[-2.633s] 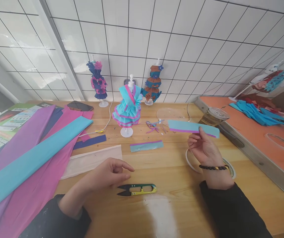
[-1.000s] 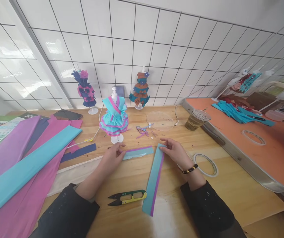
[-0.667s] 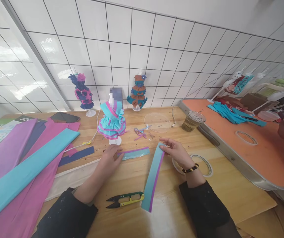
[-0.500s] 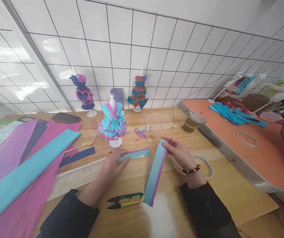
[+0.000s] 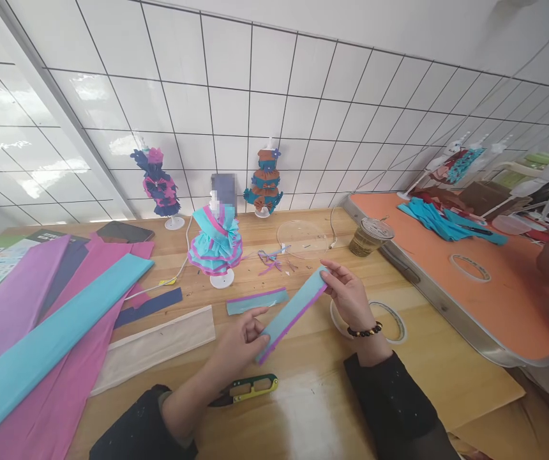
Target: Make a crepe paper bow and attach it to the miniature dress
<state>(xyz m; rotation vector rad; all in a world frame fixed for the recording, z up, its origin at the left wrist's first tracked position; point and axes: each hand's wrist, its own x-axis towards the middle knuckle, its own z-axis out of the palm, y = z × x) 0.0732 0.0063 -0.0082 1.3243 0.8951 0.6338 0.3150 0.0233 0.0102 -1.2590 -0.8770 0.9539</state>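
Left hand (image 5: 240, 344) and right hand (image 5: 350, 298) grip opposite ends of purple-edged blue strip (image 5: 293, 310), slanted over worktop (image 5: 325, 393).

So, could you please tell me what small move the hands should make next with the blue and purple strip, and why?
I would perhaps bring the held strip more crosswise: the right hand pinches its far end, the left hand holds its near end, and it slants between them, while the similar strip on the table runs more crosswise.

Left grip (image 5: 244, 337), right grip (image 5: 348, 297): pinched
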